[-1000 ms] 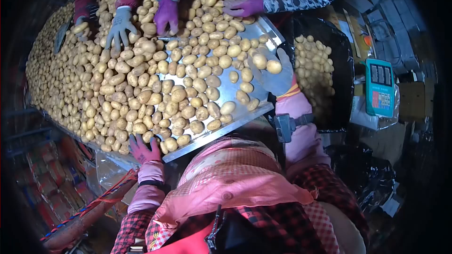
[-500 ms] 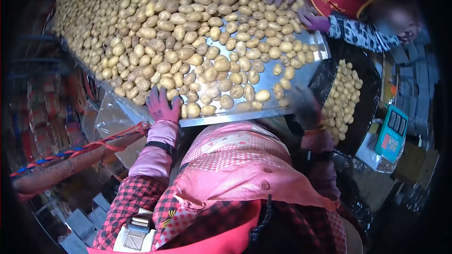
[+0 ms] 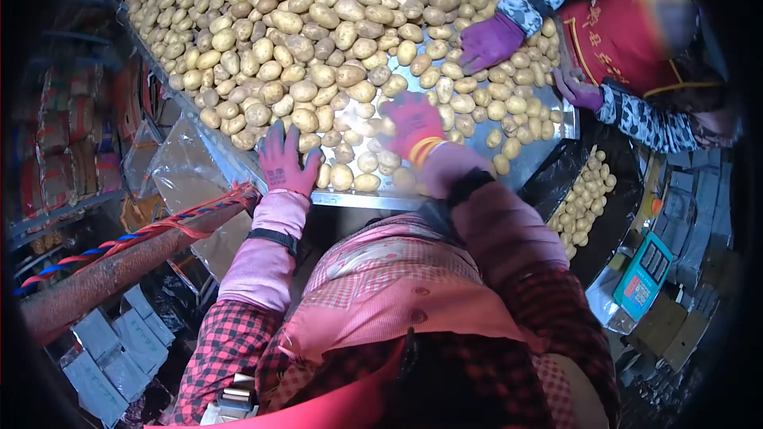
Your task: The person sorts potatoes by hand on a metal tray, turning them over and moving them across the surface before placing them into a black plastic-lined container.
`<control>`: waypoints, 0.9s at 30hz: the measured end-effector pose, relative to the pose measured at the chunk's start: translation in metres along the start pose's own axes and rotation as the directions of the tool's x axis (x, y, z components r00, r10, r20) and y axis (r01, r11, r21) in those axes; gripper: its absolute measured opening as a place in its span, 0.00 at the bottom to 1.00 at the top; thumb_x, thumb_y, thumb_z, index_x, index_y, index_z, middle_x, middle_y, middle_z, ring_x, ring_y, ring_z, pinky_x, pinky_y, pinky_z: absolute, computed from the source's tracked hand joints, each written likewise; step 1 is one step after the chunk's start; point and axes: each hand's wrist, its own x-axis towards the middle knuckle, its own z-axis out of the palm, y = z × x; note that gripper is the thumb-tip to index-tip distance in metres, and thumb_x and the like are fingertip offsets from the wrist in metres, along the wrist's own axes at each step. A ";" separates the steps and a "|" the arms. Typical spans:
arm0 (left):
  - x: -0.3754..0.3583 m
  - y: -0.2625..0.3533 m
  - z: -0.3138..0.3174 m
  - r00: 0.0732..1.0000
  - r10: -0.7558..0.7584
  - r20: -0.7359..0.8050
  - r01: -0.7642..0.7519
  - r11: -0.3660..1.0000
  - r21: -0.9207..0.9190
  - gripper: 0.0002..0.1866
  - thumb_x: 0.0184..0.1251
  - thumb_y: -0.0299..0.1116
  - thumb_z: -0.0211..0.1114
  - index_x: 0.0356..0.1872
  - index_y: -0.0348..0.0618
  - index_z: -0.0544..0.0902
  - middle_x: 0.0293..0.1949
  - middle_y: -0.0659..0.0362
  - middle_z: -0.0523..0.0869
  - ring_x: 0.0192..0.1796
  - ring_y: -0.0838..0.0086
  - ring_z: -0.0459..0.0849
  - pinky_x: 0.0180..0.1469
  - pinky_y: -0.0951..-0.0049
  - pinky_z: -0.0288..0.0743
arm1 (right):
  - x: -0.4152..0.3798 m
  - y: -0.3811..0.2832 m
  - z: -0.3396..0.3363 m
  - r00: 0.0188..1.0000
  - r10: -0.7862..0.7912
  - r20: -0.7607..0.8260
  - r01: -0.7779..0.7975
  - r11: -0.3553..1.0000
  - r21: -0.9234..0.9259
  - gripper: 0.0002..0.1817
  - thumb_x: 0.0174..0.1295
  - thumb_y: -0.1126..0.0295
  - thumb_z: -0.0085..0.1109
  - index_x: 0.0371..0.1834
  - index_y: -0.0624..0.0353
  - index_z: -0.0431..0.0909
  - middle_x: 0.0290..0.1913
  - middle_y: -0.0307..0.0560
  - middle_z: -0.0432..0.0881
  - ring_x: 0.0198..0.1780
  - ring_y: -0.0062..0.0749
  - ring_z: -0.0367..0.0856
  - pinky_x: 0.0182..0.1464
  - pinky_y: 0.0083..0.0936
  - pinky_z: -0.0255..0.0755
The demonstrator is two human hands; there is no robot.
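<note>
Potatoes (image 3: 302, 48) lie heaped over a metal table (image 3: 373, 200). My left hand (image 3: 287, 163), in a pink and grey glove, rests at the table's near edge against the potatoes, its fingers spread and nothing in its grip. Over the middle of the metal surface is my right hand (image 3: 413, 123), in a pink glove with a yellow band at the wrist. Its fingers are blurred among the potatoes, so whether they hold one cannot be made out.
At the right, a co-worker's purple-gloved hands (image 3: 490, 41) touch the potatoes and the table's corner. A black-lined container (image 3: 628, 183) with potatoes stands below that corner, beside a teal device (image 3: 642, 276). A rope-wrapped pole (image 3: 135, 262) juts in at the left.
My right hand has moved from beside the table's right corner up and left onto the potatoes. My left hand stays at the edge. The view has shifted, and the co-worker's hands have moved.
</note>
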 end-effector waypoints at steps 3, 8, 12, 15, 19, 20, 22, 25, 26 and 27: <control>0.001 0.000 -0.003 1.000 -0.006 0.006 0.006 1.000 -0.003 0.39 0.57 0.50 0.70 0.69 0.48 0.71 0.74 0.45 0.64 0.75 0.48 0.61 0.75 0.40 0.46 | 0.024 0.061 -0.004 0.993 0.116 -0.029 -0.095 0.915 0.393 0.30 0.50 0.51 0.74 0.58 0.42 0.77 0.50 0.47 0.79 0.53 0.41 0.79 0.55 0.40 0.74; 0.003 0.000 -0.003 1.000 0.020 -0.006 -0.020 1.000 0.002 0.38 0.56 0.48 0.70 0.68 0.45 0.71 0.72 0.43 0.66 0.74 0.47 0.62 0.75 0.41 0.48 | 0.037 0.133 -0.066 0.917 0.149 -0.370 0.302 0.346 0.888 0.22 0.72 0.58 0.54 0.62 0.59 0.69 0.60 0.61 0.77 0.58 0.44 0.79 0.57 0.31 0.80; 0.002 0.007 -0.012 0.978 0.131 -0.160 -0.139 0.989 -0.040 0.38 0.55 0.44 0.69 0.67 0.38 0.71 0.68 0.41 0.69 0.71 0.45 0.64 0.73 0.41 0.51 | -0.004 0.178 -0.090 0.863 0.290 -0.414 0.362 0.215 0.907 0.26 0.77 0.59 0.47 0.74 0.54 0.57 0.69 0.65 0.67 0.66 0.45 0.75 0.63 0.32 0.76; 0.010 0.054 -0.029 0.915 0.402 -0.014 -0.376 0.841 -0.389 0.35 0.56 0.40 0.68 0.65 0.39 0.73 0.64 0.42 0.73 0.67 0.45 0.70 0.71 0.45 0.57 | -0.064 0.178 -0.064 0.849 0.444 -0.288 0.250 0.143 0.958 0.24 0.75 0.57 0.51 0.69 0.56 0.66 0.61 0.56 0.76 0.59 0.41 0.79 0.61 0.32 0.76; 0.029 0.109 0.006 0.662 0.749 0.032 -0.656 0.599 -0.460 0.31 0.54 0.32 0.66 0.64 0.47 0.75 0.61 0.45 0.77 0.59 0.47 0.77 0.62 0.48 0.70 | -0.138 0.189 0.020 0.912 0.403 -0.081 0.017 0.158 0.987 0.18 0.74 0.60 0.53 0.59 0.60 0.74 0.54 0.48 0.81 0.55 0.39 0.81 0.58 0.33 0.76; 0.036 0.114 0.016 0.610 0.791 0.048 -0.691 0.560 -0.457 0.30 0.54 0.31 0.66 0.63 0.49 0.76 0.60 0.45 0.78 0.57 0.48 0.79 0.60 0.49 0.72 | -0.154 0.190 0.048 0.898 0.436 0.055 -0.036 -0.053 0.998 0.18 0.74 0.60 0.53 0.59 0.60 0.75 0.54 0.48 0.82 0.53 0.37 0.82 0.56 0.32 0.77; 0.057 0.126 0.018 0.572 0.814 0.103 -0.692 0.546 -0.472 0.27 0.57 0.29 0.62 0.62 0.50 0.77 0.56 0.46 0.81 0.56 0.51 0.81 0.56 0.53 0.76 | -0.174 0.161 0.058 0.823 0.410 0.393 0.026 -0.718 0.696 0.19 0.75 0.58 0.52 0.60 0.60 0.74 0.53 0.50 0.82 0.51 0.35 0.82 0.53 0.32 0.77; 0.126 0.165 -0.017 0.685 0.676 0.272 -0.596 0.734 -0.324 0.22 0.61 0.26 0.60 0.59 0.46 0.78 0.45 0.45 0.86 0.48 0.50 0.86 0.52 0.60 0.80 | -0.189 0.140 0.044 0.823 0.417 0.386 -0.016 -0.663 0.749 0.20 0.76 0.59 0.50 0.63 0.60 0.72 0.55 0.52 0.80 0.53 0.38 0.81 0.55 0.34 0.77; 0.146 0.157 -0.006 0.834 0.548 -0.065 -0.510 0.720 -0.471 0.21 0.63 0.28 0.61 0.59 0.43 0.78 0.50 0.43 0.84 0.52 0.47 0.83 0.56 0.57 0.77 | -0.191 0.141 0.043 0.829 0.405 0.385 -0.020 -0.666 0.745 0.21 0.76 0.59 0.49 0.64 0.61 0.71 0.56 0.52 0.80 0.54 0.39 0.80 0.55 0.35 0.77; 0.174 0.152 -0.002 0.774 0.537 -0.337 -0.622 0.746 -0.238 0.25 0.64 0.33 0.64 0.64 0.43 0.76 0.59 0.41 0.79 0.61 0.44 0.77 0.63 0.52 0.70 | -0.193 0.143 0.042 0.837 0.392 0.381 -0.026 -0.667 0.745 0.21 0.76 0.59 0.48 0.65 0.61 0.70 0.56 0.53 0.79 0.55 0.40 0.80 0.56 0.35 0.77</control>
